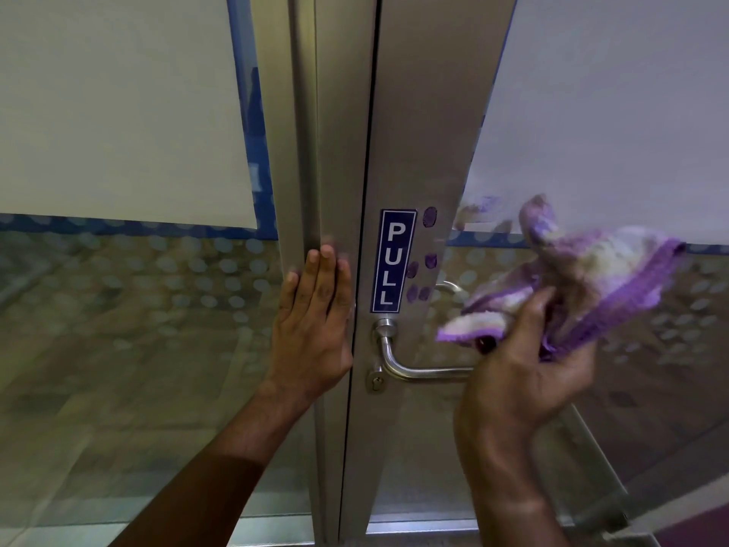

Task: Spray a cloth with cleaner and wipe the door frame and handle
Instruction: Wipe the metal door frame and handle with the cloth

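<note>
Now, at the door:
Left hand [315, 317]: flat, fingers straight and together, palm pressed on the metal door frame [335, 159] just left of the dark gap between the two leaves.
Right hand [524, 373]: palm up, fingers curled round a bunched cloth [584, 278], thumb pinching its lower edge.
Cloth: purple and white, crumpled, rising up and to the right of the right hand, held off the glass.
Handle [410, 367]: steel lever, between the two hands; its free end runs behind the right hand.
PULL sign [393, 260]: blue, upright, above the handle, just right of the left fingertips.
Purple smudges [424, 266]: on the metal beside the sign.
</note>
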`<state>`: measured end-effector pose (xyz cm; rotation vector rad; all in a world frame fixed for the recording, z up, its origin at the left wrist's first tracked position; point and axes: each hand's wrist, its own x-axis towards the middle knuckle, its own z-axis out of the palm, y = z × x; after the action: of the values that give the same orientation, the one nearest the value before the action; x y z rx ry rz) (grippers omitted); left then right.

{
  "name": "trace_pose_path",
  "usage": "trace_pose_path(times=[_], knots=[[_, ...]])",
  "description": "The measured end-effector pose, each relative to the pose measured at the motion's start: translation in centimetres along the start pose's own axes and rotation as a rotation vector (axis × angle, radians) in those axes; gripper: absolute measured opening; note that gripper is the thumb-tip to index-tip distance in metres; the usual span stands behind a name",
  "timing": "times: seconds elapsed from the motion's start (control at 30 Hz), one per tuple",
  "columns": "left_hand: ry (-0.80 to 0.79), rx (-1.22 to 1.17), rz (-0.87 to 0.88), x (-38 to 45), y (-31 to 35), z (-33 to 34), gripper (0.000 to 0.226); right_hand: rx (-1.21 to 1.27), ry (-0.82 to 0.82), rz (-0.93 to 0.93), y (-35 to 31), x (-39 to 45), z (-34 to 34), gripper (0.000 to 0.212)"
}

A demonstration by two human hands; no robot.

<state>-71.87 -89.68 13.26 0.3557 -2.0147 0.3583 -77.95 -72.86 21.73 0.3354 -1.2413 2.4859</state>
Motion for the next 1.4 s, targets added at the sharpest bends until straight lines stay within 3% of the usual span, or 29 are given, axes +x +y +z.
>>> trace_pose_path(times=[0.13, 0.3, 0.5, 0.6, 0.9, 1.03, 1.17, 1.4], knots=[[-0.007, 0.004, -0.002, 0.0, 0.0, 0.0, 0.086, -0.203, -0.247, -0.142, 1.5, -0.6, 2.6, 0.058], [-0.008, 0.015, 0.011, -0.2, -0.1, 0.0, 0.079, -0.743, -0.536, -0.58, 2.6, 0.0, 2.6, 0.081], [0.01, 0.01, 0.001, -0.1, 0.1, 0.0, 0.068, -1.163, -0.574, -0.705, 2.9, 0.6, 2.0, 0.084], [0.006, 0.018, 0.004, -0.2, 0.0, 0.1, 0.076, -1.287, -0.583, -0.711, 2.8, 0.3, 2.5, 0.078], [-0.004, 0.015, 0.005, -0.1, 0.1, -0.1, 0.086, -1.244, -0.535, -0.864, 2.9, 0.9, 2.0, 0.048], [-0.01, 0.016, 0.005, 0.0, 0.1, -0.1, 0.087, -1.222, -0.549, -0.947, 3.5, 1.4, 1.9, 0.05], [-0.012, 0.016, -0.001, -0.1, 0.0, 0.0, 0.087, -1.163, -0.648, -0.926, 4.1, 1.7, 2.1, 0.051], [0.012, 0.017, -0.018, -0.2, 0.3, 0.3, 0.084, -1.166, -0.653, -0.878, 4.3, 1.2, 2.4, 0.059]])
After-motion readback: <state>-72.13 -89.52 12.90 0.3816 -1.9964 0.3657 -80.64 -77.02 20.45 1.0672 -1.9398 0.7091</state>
